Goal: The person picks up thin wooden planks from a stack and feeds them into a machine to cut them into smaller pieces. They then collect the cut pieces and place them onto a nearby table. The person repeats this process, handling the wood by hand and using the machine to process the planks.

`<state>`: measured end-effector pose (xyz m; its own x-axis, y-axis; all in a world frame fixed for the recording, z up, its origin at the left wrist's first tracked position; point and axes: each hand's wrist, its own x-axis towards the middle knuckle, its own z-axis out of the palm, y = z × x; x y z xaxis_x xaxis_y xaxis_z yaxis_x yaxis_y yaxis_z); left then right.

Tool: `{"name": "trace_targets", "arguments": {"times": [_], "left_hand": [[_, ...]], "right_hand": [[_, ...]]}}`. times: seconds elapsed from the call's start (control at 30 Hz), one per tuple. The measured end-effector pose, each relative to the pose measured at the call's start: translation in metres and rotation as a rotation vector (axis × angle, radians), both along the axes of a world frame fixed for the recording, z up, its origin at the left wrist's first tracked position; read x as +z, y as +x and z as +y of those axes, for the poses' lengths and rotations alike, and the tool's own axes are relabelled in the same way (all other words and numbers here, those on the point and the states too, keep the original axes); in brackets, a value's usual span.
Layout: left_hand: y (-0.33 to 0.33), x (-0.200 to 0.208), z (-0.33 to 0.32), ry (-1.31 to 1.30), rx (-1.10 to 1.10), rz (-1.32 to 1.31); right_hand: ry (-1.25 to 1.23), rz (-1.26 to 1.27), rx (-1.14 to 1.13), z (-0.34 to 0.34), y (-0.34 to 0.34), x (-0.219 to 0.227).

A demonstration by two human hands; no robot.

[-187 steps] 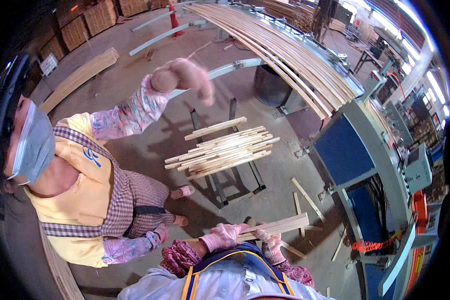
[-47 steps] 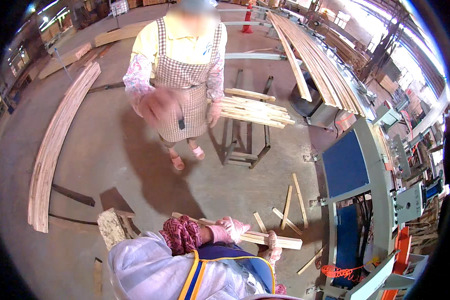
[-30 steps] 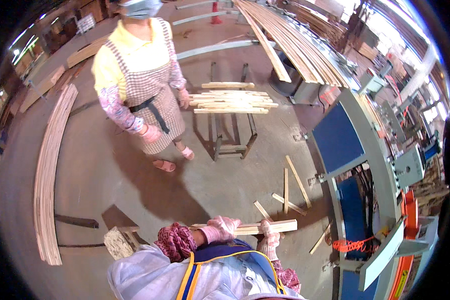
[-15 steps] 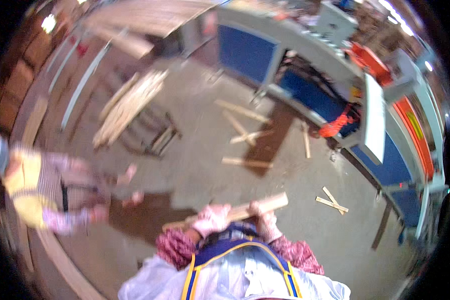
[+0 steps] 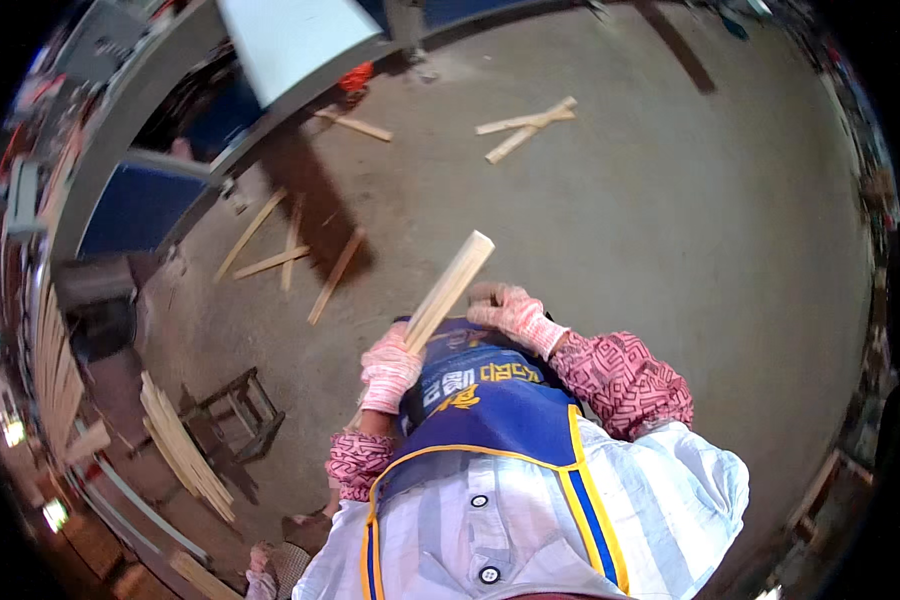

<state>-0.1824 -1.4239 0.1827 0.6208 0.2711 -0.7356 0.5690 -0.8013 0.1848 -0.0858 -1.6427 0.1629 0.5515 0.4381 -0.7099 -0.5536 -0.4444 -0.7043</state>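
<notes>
A pale wooden slat (image 5: 452, 285) slants up and away from my chest, its square end toward the concrete floor ahead. My left hand (image 5: 390, 368), in a pink-and-white work glove, is closed round the slat's lower part. My right hand (image 5: 515, 315), gloved the same way, presses against the slat's right side just above my blue apron, fingers curled. The slat's lower end is hidden behind my left hand and the apron.
Loose slats lie on the floor: a crossed pair (image 5: 528, 124), one by the machine (image 5: 353, 124), several more (image 5: 285, 255). A blue machine (image 5: 135, 205) runs along the left. A metal stand (image 5: 238, 412) carries stacked slats (image 5: 182, 448). Another person's foot (image 5: 308, 528) shows lower left.
The view has swung round, so the machine and stand now sit at the left and the other person is almost out of sight. The slat has tipped from level to slanting upward.
</notes>
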Motion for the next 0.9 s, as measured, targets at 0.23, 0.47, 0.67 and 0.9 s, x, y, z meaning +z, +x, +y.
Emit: {"name": "trace_targets", "arguments": {"times": [0.23, 0.47, 0.67, 0.9], "left_hand": [[0.053, 0.010, 0.027, 0.050, -0.139, -0.012], [0.250, -0.073, 0.026, 0.093, -0.230, 0.173], [0.401, -0.210, -0.015, 0.192, -0.476, 0.081], [0.503, -0.398, -0.060, 0.160, -0.389, 0.071]], "right_hand": [[-0.113, 0.109, -0.359, -0.024, 0.003, -0.024], [-0.275, -0.074, -0.468, -0.075, 0.070, -0.109], [-0.406, -0.019, -0.660, -0.111, 0.127, -0.215], [-0.677, -0.060, -0.371, -0.151, 0.323, -0.450]]}}
